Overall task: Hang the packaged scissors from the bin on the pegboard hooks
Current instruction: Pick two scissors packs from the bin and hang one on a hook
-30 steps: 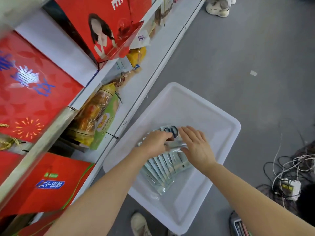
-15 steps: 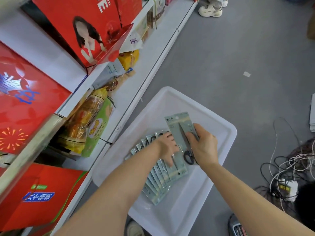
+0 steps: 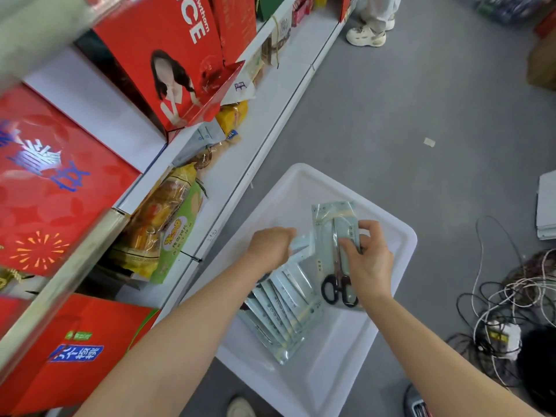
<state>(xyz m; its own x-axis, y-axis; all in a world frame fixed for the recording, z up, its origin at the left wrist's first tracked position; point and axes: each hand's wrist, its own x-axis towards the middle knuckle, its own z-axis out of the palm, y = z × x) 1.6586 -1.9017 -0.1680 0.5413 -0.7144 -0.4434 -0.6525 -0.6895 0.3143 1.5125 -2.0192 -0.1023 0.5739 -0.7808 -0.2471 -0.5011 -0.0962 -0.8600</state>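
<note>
Nearest me, my two bare forearms reach forward and down over a white plastic bin (image 3: pixel 388 323) that sits on the grey floor (image 3: pixel 391 121) beside the base of a shelf unit. In the near half of the bin lies a fanned stack of packaged scissors (image 3: pixel 282 314), pale blue-green sleeves overlapping one another and running from the bin's middle toward its near left wall. My left hand (image 3: pixel 272 246) rests on the far end of that stack, knuckles up, fingers curled down over the top packets; I cannot tell whether it pinches one or only presses on them. Just to its right, my right hand (image 3: pixel 368 260) is closed around a single packet of scissors (image 3: pixel 335 233), thumb across the front, fingers wrapped behind its right edge. That packet is lifted clear of the stack and held roughly upright over the bin's middle, its header card toward the far wall and the black handles (image 3: pixel 338 288) at its near end, by my wrist. On the floor at the right sits a tangle of cables (image 3: pixel 508 299) around a white power strip. To the left, the shelf's white bottom ledge (image 3: pixel 267 121) carries bagged snacks (image 3: pixel 164 224), with red gift boxes (image 3: pixel 54 188) above and below them. Farthest off, at the top of the view, someone's pale shoe (image 3: pixel 365 36) stands on the floor near the shelf's far end.
</note>
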